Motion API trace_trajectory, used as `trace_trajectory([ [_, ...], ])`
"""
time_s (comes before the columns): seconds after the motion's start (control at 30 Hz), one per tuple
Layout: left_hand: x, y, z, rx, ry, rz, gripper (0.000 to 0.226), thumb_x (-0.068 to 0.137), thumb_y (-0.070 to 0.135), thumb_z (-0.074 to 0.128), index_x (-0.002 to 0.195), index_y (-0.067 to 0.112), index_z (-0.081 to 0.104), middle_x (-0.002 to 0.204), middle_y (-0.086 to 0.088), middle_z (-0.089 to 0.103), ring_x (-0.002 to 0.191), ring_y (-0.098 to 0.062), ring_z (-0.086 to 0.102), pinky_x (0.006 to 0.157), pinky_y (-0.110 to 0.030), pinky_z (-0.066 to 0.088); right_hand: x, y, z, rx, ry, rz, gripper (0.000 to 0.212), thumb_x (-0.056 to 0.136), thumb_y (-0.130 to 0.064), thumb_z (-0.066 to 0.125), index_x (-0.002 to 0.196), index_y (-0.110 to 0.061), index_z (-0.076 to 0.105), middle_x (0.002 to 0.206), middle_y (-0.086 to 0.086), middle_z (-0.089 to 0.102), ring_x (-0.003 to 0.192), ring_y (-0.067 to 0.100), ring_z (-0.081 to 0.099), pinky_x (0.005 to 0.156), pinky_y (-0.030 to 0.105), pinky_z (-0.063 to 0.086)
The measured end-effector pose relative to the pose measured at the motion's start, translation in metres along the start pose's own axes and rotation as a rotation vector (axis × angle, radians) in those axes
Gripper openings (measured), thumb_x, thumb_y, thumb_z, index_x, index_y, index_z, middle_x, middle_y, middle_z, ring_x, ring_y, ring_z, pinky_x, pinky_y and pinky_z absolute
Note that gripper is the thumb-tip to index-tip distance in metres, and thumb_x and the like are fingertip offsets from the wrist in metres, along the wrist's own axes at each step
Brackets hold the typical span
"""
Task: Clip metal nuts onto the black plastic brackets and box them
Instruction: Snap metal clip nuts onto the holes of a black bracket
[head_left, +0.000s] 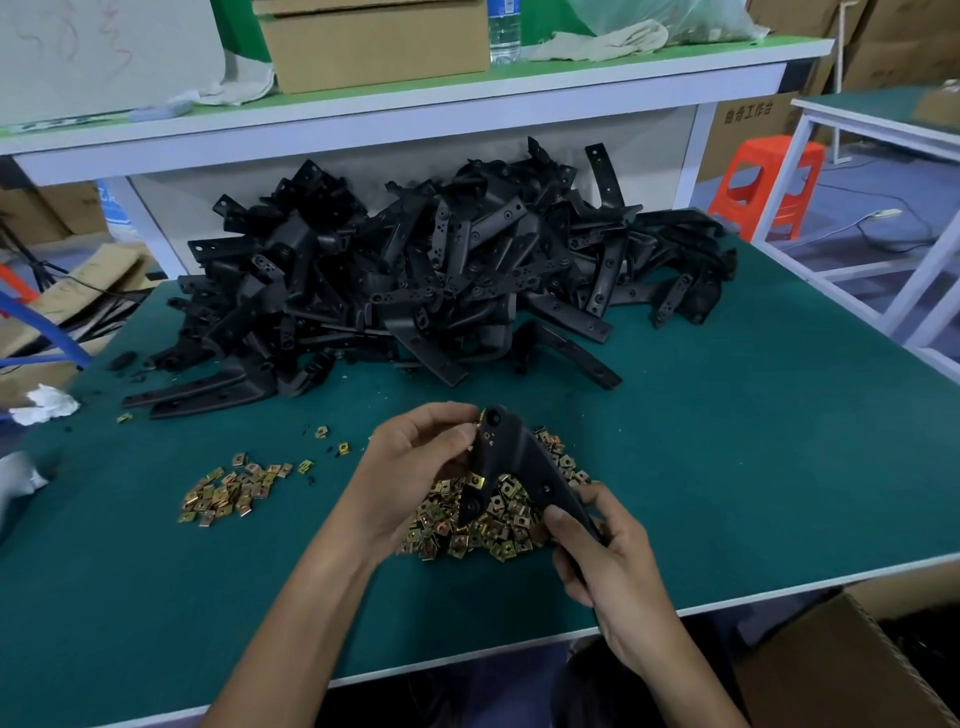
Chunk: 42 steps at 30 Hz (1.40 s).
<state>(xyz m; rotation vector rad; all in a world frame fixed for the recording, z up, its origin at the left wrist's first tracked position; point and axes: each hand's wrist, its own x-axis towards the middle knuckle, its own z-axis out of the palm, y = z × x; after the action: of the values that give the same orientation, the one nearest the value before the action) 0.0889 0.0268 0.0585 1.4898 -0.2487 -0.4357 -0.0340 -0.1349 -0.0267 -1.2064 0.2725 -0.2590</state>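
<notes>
Here, a single black bracket (511, 457) is held just above the desk (727, 415), directly over the larger heap of metal nuts (483, 525). The right hand (608, 571) grips the bracket's lower right arm, its fingers (558, 517) curled round the arm and the thumb pressed on the upper face. The left hand (415, 462) closes on the upper, holed end with bent fingers (447, 415) drawn together at the tip. A small brass glint there may be a nut being pinched, but it is too small to confirm. A brass-coloured band (475, 480) across the bracket's other, lower-left arm appears to be a nut already seated. As a judgement of handling, the bracket is a light, rigid moulding with smooth faces. It is best braced along one arm, well away from the end being fitted, as the right hand does. The nuts look like thin, springy sheet-metal clips, light and easily dropped, with edges that may bite. They are best taken by their flat sides between thumb and forefinger and pushed squarely onto the arm's edge. Unfitted brackets lie in a bracket heap (441, 260) at the back of the desk. A smaller scatter of nuts (228, 491) lies to the left, and an open cardboard box (852, 670) stands below the near right corner.
</notes>
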Motion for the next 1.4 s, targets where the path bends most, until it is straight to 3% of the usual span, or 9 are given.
trace_trajectory([
  [0.2,0.001,-0.002,-0.003,0.022,0.041,0.012,0.019,0.097,0.019,0.062,0.086,0.01,0.073,0.074,-0.002,0.063,0.065,-0.009,0.055,0.063,-0.021,0.049,-0.001,-0.002,0.0,0.007,0.005,0.009,0.008,0.097,-0.013,0.065,0.094,-0.021,0.067,0.08,0.015,0.068,0.048,0.013,0.042,0.04,0.019,0.025],
  [0.43,-0.003,-0.004,0.002,0.172,0.037,0.06,0.031,0.098,0.03,0.061,0.071,0.015,0.063,0.065,0.001,0.055,0.059,-0.009,0.046,0.06,-0.022,0.042,-0.001,-0.003,0.002,-0.024,0.004,0.008,0.011,0.097,-0.015,0.067,0.091,-0.024,0.066,0.079,0.014,0.068,0.048,0.014,0.041,0.041,0.018,0.025],
  [0.63,-0.001,-0.005,-0.001,0.302,0.042,0.092,0.033,0.096,0.037,0.063,0.076,0.011,0.067,0.063,0.004,0.055,0.058,-0.008,0.046,0.055,-0.018,0.041,0.0,-0.007,0.001,-0.118,-0.042,0.036,0.008,0.089,-0.032,0.068,0.09,-0.027,0.062,0.08,0.01,0.069,0.051,0.014,0.043,0.043,0.019,0.028],
  [0.9,0.0,-0.017,0.0,0.226,0.053,0.069,0.035,0.094,0.04,0.065,0.062,0.026,0.063,0.057,0.007,0.049,0.055,-0.008,0.04,0.057,-0.023,0.036,0.001,-0.008,-0.001,-0.227,-0.098,0.069,0.007,0.101,-0.025,0.063,0.095,-0.028,0.061,0.084,0.01,0.071,0.052,0.014,0.04,0.043,0.022,0.03],
  [1.0,-0.004,-0.018,0.003,0.202,0.038,0.074,0.03,0.095,0.033,0.066,0.068,0.021,0.069,0.055,0.013,0.055,0.051,0.0,0.049,0.053,-0.015,0.041,0.003,-0.006,0.002,-0.307,-0.053,0.033,0.012,0.1,-0.026,0.063,0.091,-0.033,0.06,0.08,0.013,0.071,0.051,0.016,0.042,0.043,0.022,0.033],
  [1.13,-0.006,-0.008,0.004,0.293,0.032,0.047,0.028,0.096,0.031,0.065,0.082,0.01,0.074,0.071,-0.006,0.069,0.066,-0.012,0.063,0.068,-0.033,0.051,0.004,-0.007,0.008,-0.386,-0.016,0.012,0.013,0.099,-0.028,0.064,0.091,-0.036,0.058,0.079,0.017,0.07,0.05,0.015,0.046,0.045,0.022,0.036],
  [1.27,-0.006,0.001,0.009,0.572,0.053,0.206,0.023,0.097,0.032,0.063,0.081,0.025,0.078,0.081,0.012,0.075,0.074,0.005,0.066,0.064,-0.009,0.045,-0.011,-0.015,0.012,-0.231,-0.013,0.069,0.006,0.099,-0.023,0.063,0.103,-0.025,0.06,0.076,0.006,0.067,0.049,0.015,0.05,0.039,0.021,0.034],
  [1.33,-0.006,-0.003,0.017,0.606,0.005,0.226,0.025,0.093,0.051,0.06,0.08,0.038,0.077,0.078,0.021,0.074,0.073,0.008,0.067,0.061,-0.009,0.047,-0.029,-0.017,0.004,-0.091,0.012,0.097,0.009,0.096,-0.023,0.064,0.101,-0.018,0.059,0.078,0.003,0.063,0.052,0.012,0.054,0.037,0.022,0.04],
  [1.4,-0.004,-0.013,0.027,0.677,-0.014,0.237,0.048,0.084,0.08,0.045,0.086,0.041,0.074,0.073,0.015,0.073,0.064,-0.002,0.067,0.061,-0.024,0.051,-0.053,-0.018,-0.014,-0.005,0.087,0.118,0.007,0.093,-0.024,0.066,0.094,-0.018,0.061,0.075,0.001,0.059,0.057,0.01,0.058,0.037,0.022,0.044],
])
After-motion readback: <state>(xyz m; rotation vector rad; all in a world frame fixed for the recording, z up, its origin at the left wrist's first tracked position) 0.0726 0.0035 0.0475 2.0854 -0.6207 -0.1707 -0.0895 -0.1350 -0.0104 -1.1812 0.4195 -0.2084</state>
